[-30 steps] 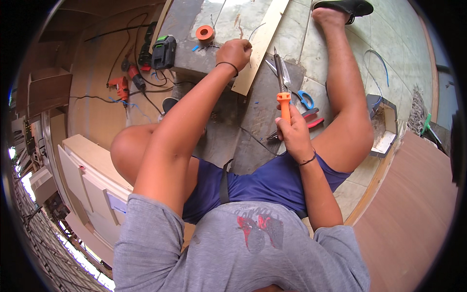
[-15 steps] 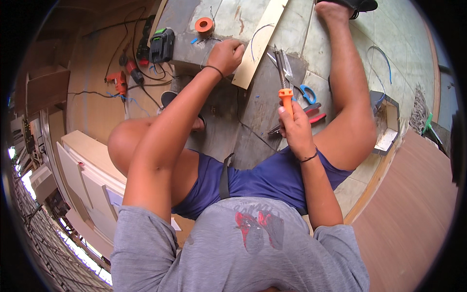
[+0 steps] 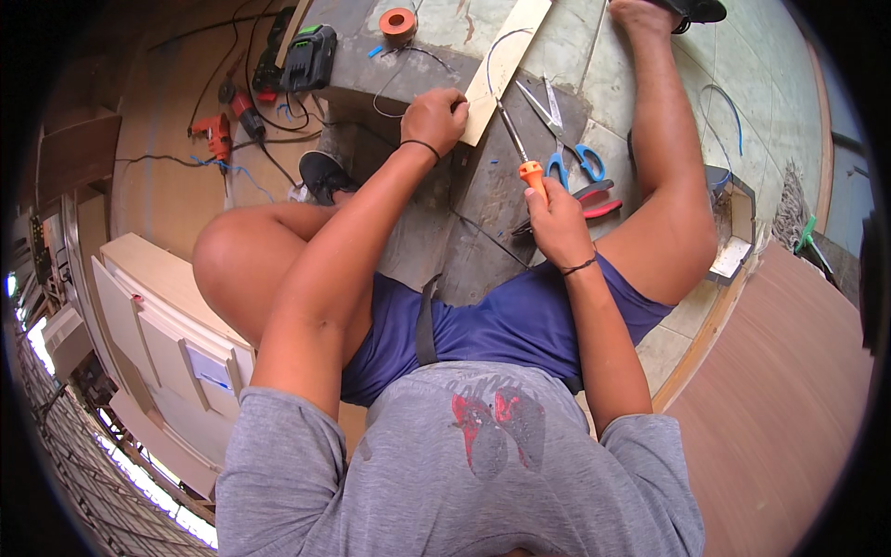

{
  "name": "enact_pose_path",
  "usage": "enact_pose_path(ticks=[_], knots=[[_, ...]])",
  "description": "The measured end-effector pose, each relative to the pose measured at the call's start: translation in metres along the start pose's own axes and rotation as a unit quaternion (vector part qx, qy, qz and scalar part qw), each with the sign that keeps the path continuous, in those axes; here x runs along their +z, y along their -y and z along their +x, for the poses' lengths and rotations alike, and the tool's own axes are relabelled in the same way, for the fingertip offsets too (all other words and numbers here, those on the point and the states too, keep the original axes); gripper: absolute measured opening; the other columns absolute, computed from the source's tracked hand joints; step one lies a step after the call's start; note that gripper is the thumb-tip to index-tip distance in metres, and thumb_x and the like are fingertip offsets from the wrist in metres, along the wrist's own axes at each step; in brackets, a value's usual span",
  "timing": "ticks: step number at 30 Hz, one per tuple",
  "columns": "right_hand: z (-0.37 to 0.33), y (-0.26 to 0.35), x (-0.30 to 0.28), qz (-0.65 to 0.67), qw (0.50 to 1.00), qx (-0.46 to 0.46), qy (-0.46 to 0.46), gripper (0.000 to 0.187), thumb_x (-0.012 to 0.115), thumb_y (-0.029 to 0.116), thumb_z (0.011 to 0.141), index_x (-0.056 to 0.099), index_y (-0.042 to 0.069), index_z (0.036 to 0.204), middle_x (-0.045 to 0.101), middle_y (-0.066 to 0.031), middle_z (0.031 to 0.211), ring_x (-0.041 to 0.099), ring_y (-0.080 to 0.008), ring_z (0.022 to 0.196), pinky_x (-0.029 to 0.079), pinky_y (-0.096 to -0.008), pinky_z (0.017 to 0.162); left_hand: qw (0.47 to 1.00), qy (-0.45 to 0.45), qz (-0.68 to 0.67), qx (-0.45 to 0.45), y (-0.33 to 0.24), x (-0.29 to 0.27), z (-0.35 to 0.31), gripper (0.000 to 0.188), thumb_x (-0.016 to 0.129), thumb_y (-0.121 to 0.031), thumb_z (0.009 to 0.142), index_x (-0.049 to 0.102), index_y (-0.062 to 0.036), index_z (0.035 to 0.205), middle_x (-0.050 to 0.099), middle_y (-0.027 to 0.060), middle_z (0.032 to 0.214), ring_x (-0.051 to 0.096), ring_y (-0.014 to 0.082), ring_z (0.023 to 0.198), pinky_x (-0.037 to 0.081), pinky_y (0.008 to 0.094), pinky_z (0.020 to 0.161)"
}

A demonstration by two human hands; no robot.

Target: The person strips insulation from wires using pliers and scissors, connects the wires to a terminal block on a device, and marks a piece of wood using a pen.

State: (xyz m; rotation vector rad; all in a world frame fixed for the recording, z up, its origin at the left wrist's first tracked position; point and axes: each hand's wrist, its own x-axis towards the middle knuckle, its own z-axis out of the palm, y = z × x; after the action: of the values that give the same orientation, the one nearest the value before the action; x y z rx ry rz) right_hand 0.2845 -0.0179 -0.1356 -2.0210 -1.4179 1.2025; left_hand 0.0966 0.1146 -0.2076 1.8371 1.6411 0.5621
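Note:
My right hand [image 3: 560, 226] is wrapped round the orange handle of a soldering iron [image 3: 531, 174], whose metal shaft slants up and left. The iron's tip lies over the near end of a pale wooden strip [image 3: 506, 65]. Beside that end my left hand [image 3: 434, 119] is closed in a pinch, and a thin wire [image 3: 376, 100] loops into it from near an orange spool [image 3: 397, 24]. What the left fingertips hold exactly is hidden. A blue and white wire [image 3: 492, 58] curves on the strip. To the right lie blue-handled scissors [image 3: 557, 139] and red-and-black pliers [image 3: 594, 201].
A black battery pack [image 3: 308, 58] stands on the grey ledge at upper left. Below it, an orange-red power tool [image 3: 215, 137] and tangled cords lie on the wooden board. An open dark box [image 3: 738, 218] stands beyond my right knee, near a brown panel [image 3: 780, 390].
The soldering iron has swung left, its tip going from beside the scissors to the strip's near end. My left hand has shifted slightly right and down in the picture, still pinched.

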Motion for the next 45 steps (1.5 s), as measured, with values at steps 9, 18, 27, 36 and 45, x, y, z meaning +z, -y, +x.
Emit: enact_pose_path(ticks=[9, 18, 27, 36, 45], knots=[[0.008, 0.003, 0.000, -0.046, 0.999, 0.003, -0.001, 0.029, 0.051, 0.026, 0.090, 0.055, -0.002, 0.093, 0.060, -0.0290, 0.080, 0.058, -0.0473, 0.081, 0.044, -0.0516, 0.070, 1.000, 0.002, 0.021, 0.001, -0.002, 0.003, 0.000, 0.018, 0.061, -0.026, 0.083, 0.069, -0.0098, 0.087, 0.066, 0.0137, 0.089, 0.063, 0.0326, 0.085, 0.050, 0.0429, 0.075], [0.011, 0.005, 0.001, -0.044, 0.999, -0.002, -0.001, 0.030, 0.050, 0.026, 0.090, 0.055, -0.003, 0.092, 0.060, -0.0298, 0.081, 0.058, -0.0476, 0.082, 0.044, -0.0512, 0.072, 1.000, -0.003, 0.018, 0.014, -0.005, 0.002, -0.001, 0.016, 0.060, -0.023, 0.083, 0.068, -0.0095, 0.087, 0.065, 0.0113, 0.090, 0.062, 0.0320, 0.086, 0.050, 0.0422, 0.075], [0.014, 0.001, 0.002, -0.046, 0.999, -0.005, 0.000, 0.030, 0.051, 0.026, 0.089, 0.055, -0.003, 0.092, 0.060, -0.0299, 0.080, 0.058, -0.0476, 0.082, 0.044, -0.0510, 0.072, 1.000, -0.011, 0.013, 0.021, -0.004, 0.004, -0.001, 0.016, 0.061, -0.023, 0.083, 0.068, -0.0088, 0.086, 0.065, 0.0119, 0.090, 0.062, 0.0321, 0.086, 0.049, 0.0422, 0.075], [0.014, 0.002, 0.002, -0.044, 0.999, -0.005, -0.002, 0.030, 0.051, 0.027, 0.090, 0.055, -0.003, 0.093, 0.060, -0.0302, 0.080, 0.058, -0.0477, 0.083, 0.044, -0.0509, 0.072, 1.000, -0.017, 0.004, 0.016, -0.004, 0.007, -0.001, 0.016, 0.061, -0.023, 0.083, 0.068, -0.0089, 0.085, 0.064, 0.0130, 0.088, 0.062, 0.0327, 0.085, 0.049, 0.0427, 0.074], [0.014, 0.004, 0.001, -0.049, 0.999, 0.001, 0.007, 0.030, 0.050, 0.026, 0.090, 0.055, -0.003, 0.093, 0.060, -0.0300, 0.081, 0.058, -0.0475, 0.083, 0.044, -0.0510, 0.073, 0.999, -0.028, 0.001, 0.039, -0.001, 0.010, 0.000, 0.015, 0.062, -0.022, 0.083, 0.067, -0.0078, 0.084, 0.063, 0.0141, 0.086, 0.061, 0.0337, 0.083, 0.048, 0.0433, 0.073]])
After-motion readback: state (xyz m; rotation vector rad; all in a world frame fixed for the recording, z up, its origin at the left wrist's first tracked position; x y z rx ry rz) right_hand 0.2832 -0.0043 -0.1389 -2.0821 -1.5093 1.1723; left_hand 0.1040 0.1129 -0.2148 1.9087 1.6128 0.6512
